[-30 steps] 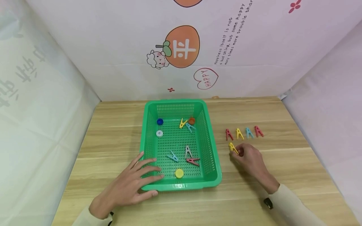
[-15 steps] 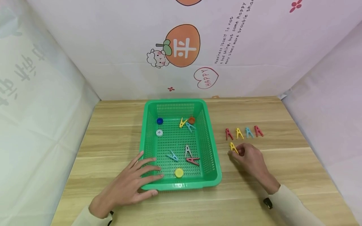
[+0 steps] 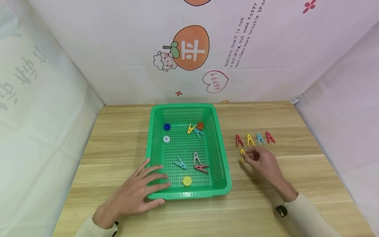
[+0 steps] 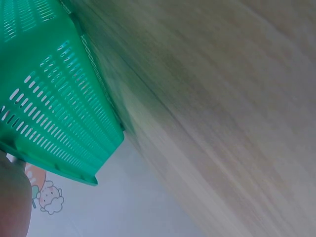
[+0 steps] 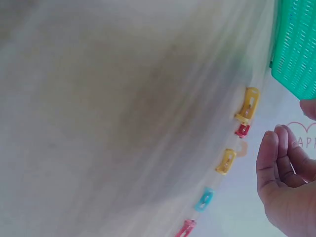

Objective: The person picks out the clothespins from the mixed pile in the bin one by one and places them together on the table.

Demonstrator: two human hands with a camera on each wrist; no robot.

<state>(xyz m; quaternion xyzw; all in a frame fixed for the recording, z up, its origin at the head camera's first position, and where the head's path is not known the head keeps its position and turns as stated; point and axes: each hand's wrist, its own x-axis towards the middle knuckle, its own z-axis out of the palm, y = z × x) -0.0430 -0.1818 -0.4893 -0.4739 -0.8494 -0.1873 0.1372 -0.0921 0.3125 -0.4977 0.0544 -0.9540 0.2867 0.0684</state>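
My left hand lies with spread fingers over the near left rim of a green plastic basket. At the right of the basket, my right hand hovers beside a yellow clothespin on the wooden table, partly covered by the fingertips in the head view. The right wrist view shows a gap between the loosely bent fingers and that yellow clothespin. Behind it, a row holds a red clothespin, a yellow one, a blue clothespin and another red one.
Inside the basket lie several clothespins, among them a grey clothespin and a blue clothespin. Bottle caps are there too: a yellow cap, a blue cap, a white cap and an orange cap. Printed cloth walls surround the table.
My right hand has let go of the yellow clothespin, which stays on the table in front of the row, and has drawn slightly to the right. The left hand has not moved.
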